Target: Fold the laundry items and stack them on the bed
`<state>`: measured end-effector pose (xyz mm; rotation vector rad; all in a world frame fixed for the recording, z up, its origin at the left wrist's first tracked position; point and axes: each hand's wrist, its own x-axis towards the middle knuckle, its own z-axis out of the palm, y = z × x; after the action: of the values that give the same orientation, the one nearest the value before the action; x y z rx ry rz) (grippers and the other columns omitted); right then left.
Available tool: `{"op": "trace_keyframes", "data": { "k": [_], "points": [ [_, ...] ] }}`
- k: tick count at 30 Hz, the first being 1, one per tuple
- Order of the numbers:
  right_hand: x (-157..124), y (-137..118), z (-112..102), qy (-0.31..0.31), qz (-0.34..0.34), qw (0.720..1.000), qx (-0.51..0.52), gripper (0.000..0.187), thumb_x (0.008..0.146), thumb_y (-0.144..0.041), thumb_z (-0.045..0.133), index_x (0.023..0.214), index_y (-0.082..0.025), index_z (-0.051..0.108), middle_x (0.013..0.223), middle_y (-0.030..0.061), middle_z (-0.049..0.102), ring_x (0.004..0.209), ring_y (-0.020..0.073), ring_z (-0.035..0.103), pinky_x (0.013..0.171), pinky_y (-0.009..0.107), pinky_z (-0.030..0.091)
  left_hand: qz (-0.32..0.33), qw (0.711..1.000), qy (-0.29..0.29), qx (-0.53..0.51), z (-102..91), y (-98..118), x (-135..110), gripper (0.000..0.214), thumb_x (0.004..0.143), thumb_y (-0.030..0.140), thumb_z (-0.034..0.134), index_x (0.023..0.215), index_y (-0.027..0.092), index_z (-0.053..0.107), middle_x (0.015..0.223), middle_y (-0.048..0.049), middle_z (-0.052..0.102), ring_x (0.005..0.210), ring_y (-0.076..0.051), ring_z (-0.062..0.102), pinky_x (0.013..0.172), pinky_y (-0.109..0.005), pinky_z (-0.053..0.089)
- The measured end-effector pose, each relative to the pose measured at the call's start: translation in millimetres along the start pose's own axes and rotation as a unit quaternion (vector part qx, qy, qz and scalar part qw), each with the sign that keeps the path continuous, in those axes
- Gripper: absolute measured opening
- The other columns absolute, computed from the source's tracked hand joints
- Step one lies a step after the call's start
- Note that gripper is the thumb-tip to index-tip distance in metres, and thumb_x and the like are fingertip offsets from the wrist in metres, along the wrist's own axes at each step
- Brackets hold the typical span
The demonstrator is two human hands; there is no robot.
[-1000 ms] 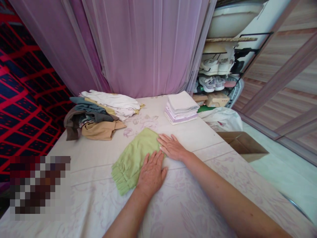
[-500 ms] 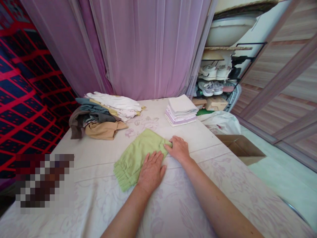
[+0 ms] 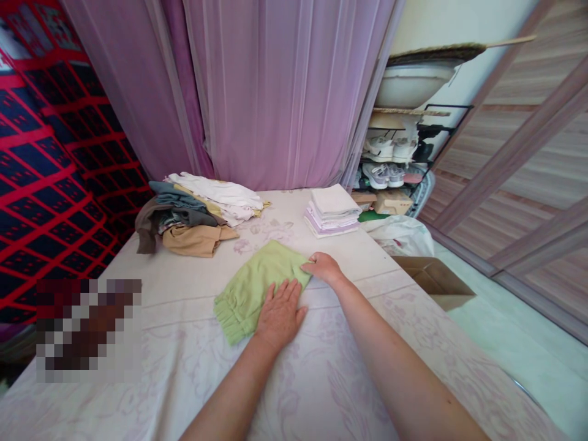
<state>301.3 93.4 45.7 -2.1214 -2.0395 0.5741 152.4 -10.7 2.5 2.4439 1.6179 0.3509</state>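
Note:
A light green garment [image 3: 250,283], folded lengthwise with a gathered hem at its near end, lies on the pale flowered bed sheet [image 3: 321,380]. My left hand [image 3: 280,312] rests flat on its near right edge, fingers stretched out and open. My right hand [image 3: 323,267] is closed in a pinch on the garment's far right corner.
A heap of unfolded clothes [image 3: 193,214] in white, grey and tan lies at the far left of the bed. A neat stack of folded white and lilac cloths [image 3: 333,211] sits at the far right. Purple curtains [image 3: 275,92] hang behind. A cardboard box [image 3: 434,278] and a shoe rack [image 3: 390,165] stand on the right.
My right hand went from lying flat on the green garment to pinching its far right corner. The left hand stayed flat. The camera tilted slightly upward.

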Motion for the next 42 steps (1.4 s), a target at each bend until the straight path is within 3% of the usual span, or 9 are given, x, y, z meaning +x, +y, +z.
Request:
{"op": "trace_keyframes", "data": {
  "k": [13, 17, 21, 25, 27, 30, 33, 38, 42],
  "points": [
    [-58.2, -28.8, 41.6, 0.207, -0.093, 0.954, 0.198, 0.026, 0.078, -0.032, 0.055, 0.098, -0.025, 0.068, 0.076, -0.0022, 0.071, 0.068, 0.0161, 0.064, 0.065, 0.025, 0.047, -0.023, 0.999, -0.037, -0.014, -30.7, -6.7, -17.6, 0.054, 0.090, 0.041, 0.044, 0.139, 0.018, 0.043, 0.146, -0.0092, 0.043, 0.137, -0.029, 0.033, 0.114, -0.053, 0.016],
    [-74.5, -41.1, 57.4, 0.248, -0.190, 0.929, 0.197, 0.023, 0.077, -0.023, 0.053, 0.095, -0.025, 0.068, 0.090, 0.0002, 0.073, 0.083, 0.0173, 0.066, 0.078, 0.026, 0.049, -0.060, 0.986, -0.006, -0.153, -46.7, -32.4, -26.9, 0.040, 0.090, 0.034, 0.043, 0.126, 0.021, 0.055, 0.134, -0.0085, 0.056, 0.125, -0.027, 0.049, 0.108, -0.046, 0.033],
    [-87.2, -51.3, 71.3, 0.266, -0.285, 0.905, 0.171, 0.026, 0.078, -0.014, 0.051, 0.097, -0.024, 0.067, 0.097, 0.0026, 0.073, 0.088, 0.0173, 0.066, 0.082, 0.028, 0.048, -0.233, 0.865, 0.055, -0.440, -65.1, -68.4, -26.0, 0.039, 0.092, 0.041, 0.041, 0.121, 0.020, 0.057, 0.121, -0.0098, 0.065, 0.102, -0.023, 0.064, 0.086, -0.037, 0.052],
    [-98.7, -59.0, 78.3, 0.267, -0.375, 0.876, 0.141, 0.028, 0.077, -0.008, 0.051, 0.097, -0.022, 0.065, 0.102, 0.0033, 0.072, 0.096, 0.0179, 0.064, 0.088, 0.030, 0.047, -0.282, 0.756, 0.047, -0.589, -82.9, -87.7, -16.6, 0.056, 0.087, 0.055, 0.050, 0.130, 0.019, 0.046, 0.132, -0.0143, 0.056, 0.105, -0.022, 0.063, 0.080, -0.031, 0.053],
    [-103.2, -62.1, 81.6, 0.261, -0.401, 0.869, 0.123, 0.028, 0.077, -0.006, 0.052, 0.097, -0.022, 0.064, 0.104, 0.0029, 0.071, 0.099, 0.0188, 0.063, 0.089, 0.031, 0.046, -0.284, 0.769, 0.050, -0.571, -87.3, -88.5, -7.6, 0.074, 0.082, 0.059, 0.056, 0.141, 0.020, 0.032, 0.138, -0.0152, 0.050, 0.111, -0.023, 0.059, 0.082, -0.031, 0.052],
    [-107.4, -65.7, 88.0, 0.249, -0.425, 0.866, 0.092, 0.027, 0.078, -0.007, 0.054, 0.098, -0.023, 0.063, 0.105, 0.0027, 0.071, 0.100, 0.0195, 0.062, 0.088, 0.032, 0.047, -0.286, 0.846, 0.077, -0.443, -88.1, -84.3, 9.1, 0.105, 0.070, 0.055, 0.071, 0.150, 0.021, 0.011, 0.140, -0.0170, 0.048, 0.114, -0.027, 0.058, 0.086, -0.033, 0.048],
    [-109.5, -67.4, 94.7, 0.247, -0.445, 0.858, 0.068, 0.023, 0.081, -0.009, 0.055, 0.098, -0.023, 0.064, 0.103, 0.0032, 0.072, 0.100, 0.0193, 0.062, 0.087, 0.032, 0.047, -0.288, 0.903, 0.142, -0.285, -86.4, -84.7, 22.5, 0.106, 0.065, 0.048, 0.077, 0.149, 0.022, 0.018, 0.130, -0.0134, 0.056, 0.113, -0.030, 0.057, 0.091, -0.035, 0.043],
    [-112.9, -66.4, 100.9, 0.275, -0.474, 0.834, 0.069, 0.019, 0.086, -0.012, 0.052, 0.097, -0.021, 0.064, 0.104, 0.0033, 0.072, 0.098, 0.0189, 0.063, 0.087, 0.033, 0.047, -0.347, 0.860, 0.218, -0.305, -81.5, -110.9, 22.1, 0.053, 0.073, 0.031, 0.067, 0.124, 0.023, 0.057, 0.101, -0.0051, 0.067, 0.096, -0.023, 0.062, 0.077, -0.028, 0.047],
    [-116.6, -65.8, 102.5, 0.285, -0.488, 0.821, 0.082, 0.019, 0.089, -0.015, 0.049, 0.099, -0.022, 0.064, 0.105, 0.0035, 0.072, 0.101, 0.0182, 0.063, 0.090, 0.034, 0.046, -0.387, 0.825, 0.209, -0.354, -76.4, -130.3, 7.9, 0.045, 0.080, 0.035, 0.054, 0.122, 0.018, 0.059, 0.076, -0.0018, 0.062, 0.061, -0.014, 0.060, 0.053, -0.022, 0.044]
  ]
}}
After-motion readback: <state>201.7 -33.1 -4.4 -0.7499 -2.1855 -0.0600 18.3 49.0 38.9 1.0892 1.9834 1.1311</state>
